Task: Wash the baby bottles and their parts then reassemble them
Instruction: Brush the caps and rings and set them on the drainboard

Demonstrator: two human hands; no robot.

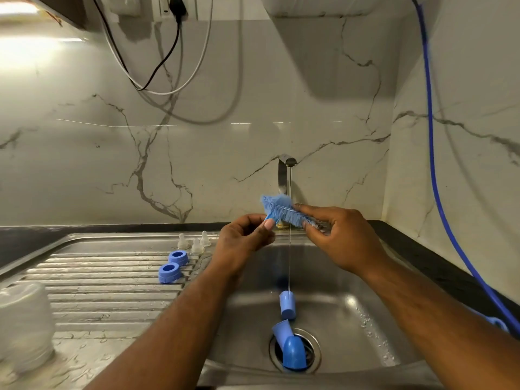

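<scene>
A: Centre of frame?
B: Blue bristled bottle brush (281,211), held above a stainless steel sink basin (351,319), in line with a thin stream from a steel tap (285,173). Left hand (244,240) pinching its left tip between thumb and finger. Right hand (340,237) curled round the other end, hiding the handle.
A: Bottle parts?
B: Blue plastic caps (287,305) by the drain, lower centre, count unclear. Two blue screw rings (169,273) and three clear teats (194,243) on the ribbed drainboard (98,291), left. Blurred clear bottle (24,327), lower left, cut off.

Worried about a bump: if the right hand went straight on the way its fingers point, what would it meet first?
Probably the left hand: the right hand points leftward along the brush, whose other end the left hand pinches. Depth is hard to judge.
</scene>
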